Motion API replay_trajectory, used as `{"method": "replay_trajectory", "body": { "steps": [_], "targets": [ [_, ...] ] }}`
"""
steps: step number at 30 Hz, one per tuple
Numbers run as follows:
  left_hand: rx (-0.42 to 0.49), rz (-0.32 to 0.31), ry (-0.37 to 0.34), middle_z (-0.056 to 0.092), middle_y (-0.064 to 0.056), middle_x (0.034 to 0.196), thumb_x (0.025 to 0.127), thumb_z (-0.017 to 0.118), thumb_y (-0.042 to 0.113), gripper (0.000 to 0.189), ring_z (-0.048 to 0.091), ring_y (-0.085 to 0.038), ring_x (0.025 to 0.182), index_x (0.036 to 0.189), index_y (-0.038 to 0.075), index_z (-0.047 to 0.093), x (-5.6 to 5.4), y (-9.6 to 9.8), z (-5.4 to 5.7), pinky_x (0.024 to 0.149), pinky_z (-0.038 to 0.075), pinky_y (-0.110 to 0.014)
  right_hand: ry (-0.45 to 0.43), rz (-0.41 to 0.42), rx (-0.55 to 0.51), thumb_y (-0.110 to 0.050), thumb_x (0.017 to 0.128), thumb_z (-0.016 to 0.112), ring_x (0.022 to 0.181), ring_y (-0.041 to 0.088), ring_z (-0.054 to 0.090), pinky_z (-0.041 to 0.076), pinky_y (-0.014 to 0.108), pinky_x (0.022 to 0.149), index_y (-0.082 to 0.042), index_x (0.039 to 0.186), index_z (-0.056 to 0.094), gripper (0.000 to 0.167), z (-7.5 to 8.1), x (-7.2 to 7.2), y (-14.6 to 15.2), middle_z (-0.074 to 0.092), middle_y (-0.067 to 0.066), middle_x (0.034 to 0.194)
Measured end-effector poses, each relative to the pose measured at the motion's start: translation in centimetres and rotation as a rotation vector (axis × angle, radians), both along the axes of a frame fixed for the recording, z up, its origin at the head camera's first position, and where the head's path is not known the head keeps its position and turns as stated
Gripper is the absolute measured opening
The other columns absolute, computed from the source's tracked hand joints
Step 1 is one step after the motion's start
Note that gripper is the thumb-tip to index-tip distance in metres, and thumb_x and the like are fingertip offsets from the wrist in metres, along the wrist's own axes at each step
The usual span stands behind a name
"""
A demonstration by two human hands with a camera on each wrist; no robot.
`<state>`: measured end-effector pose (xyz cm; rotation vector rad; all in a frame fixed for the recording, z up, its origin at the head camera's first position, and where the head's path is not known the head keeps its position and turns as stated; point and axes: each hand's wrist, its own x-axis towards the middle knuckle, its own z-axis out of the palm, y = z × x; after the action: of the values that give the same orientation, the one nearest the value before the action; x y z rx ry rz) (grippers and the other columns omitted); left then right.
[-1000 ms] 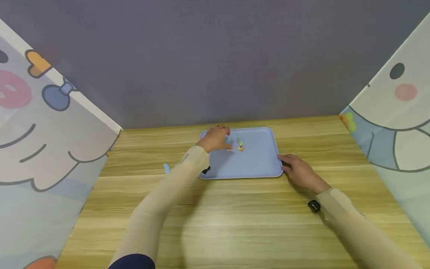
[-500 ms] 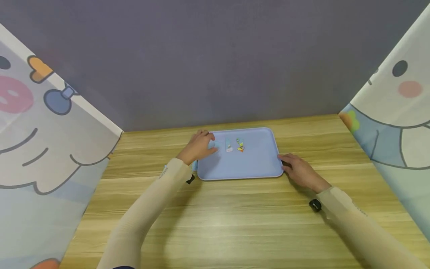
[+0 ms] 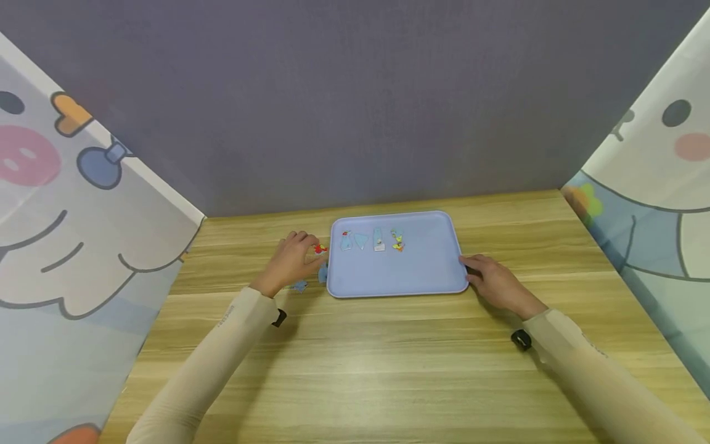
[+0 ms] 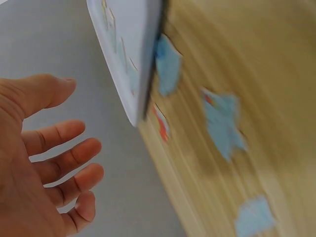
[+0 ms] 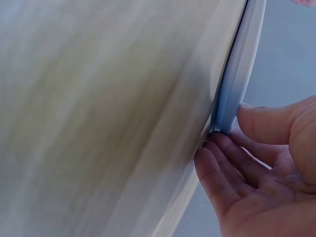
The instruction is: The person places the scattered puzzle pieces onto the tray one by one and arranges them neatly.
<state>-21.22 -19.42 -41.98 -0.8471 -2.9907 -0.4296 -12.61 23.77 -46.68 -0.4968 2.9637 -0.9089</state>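
The left hand [image 3: 288, 262] (empty, fingers [image 4: 74, 155] loosely curved) hangs near loose pieces [image 4: 222, 122] left of the tray [image 3: 399, 274]. The right hand [image 3: 493, 282] pinches the tray's right edge; further pieces [image 3: 379, 240] lie inside.

The tray [image 3: 413, 271] offers room nearside, with pieces [image 3: 379, 239] obstructing far-left.

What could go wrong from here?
1. The left hand might struggle to lift the red piece: it looks thin and lies flat on the table.
2. The blue piece lies close by the rim of the tray; a fumbled grab could push it against that rim.
3. The right hand grips the tray's edge; a tug could shift the pieces on the tray.
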Motion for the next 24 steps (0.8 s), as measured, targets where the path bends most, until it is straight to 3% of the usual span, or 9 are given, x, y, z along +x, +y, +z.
{"method": "replay_trajectory", "body": {
  "steps": [10, 24],
  "targets": [
    [-0.036, 0.056, 0.006, 0.057, -0.02, 0.11, 0.084, 0.072, 0.018, 0.04, 0.049, -0.036, 0.096, 0.114, -0.003, 0.059, 1.7, -4.7, -1.0, 0.084, 0.04, -0.051, -0.018, -0.001, 0.008, 0.0, 0.091, 0.058, 0.115, 0.046, 0.047, 0.037, 0.058, 0.093, 0.009, 0.133, 0.047, 0.044, -0.3, -0.2, 0.2, 0.052, 0.026, 0.124],
    [-0.122, 0.186, -0.106, 0.056, -0.022, 0.112, 0.08, 0.076, 0.019, 0.047, 0.047, -0.041, 0.101, 0.118, -0.003, 0.058, 3.2, -7.6, -1.5, 0.085, 0.039, -0.056, -0.017, 0.006, 0.008, 0.002, 0.09, 0.058, 0.115, 0.047, 0.046, 0.036, 0.059, 0.093, 0.01, 0.132, 0.047, 0.044, 0.0, 0.0, 0.1, 0.051, 0.028, 0.125]
  ]
}}
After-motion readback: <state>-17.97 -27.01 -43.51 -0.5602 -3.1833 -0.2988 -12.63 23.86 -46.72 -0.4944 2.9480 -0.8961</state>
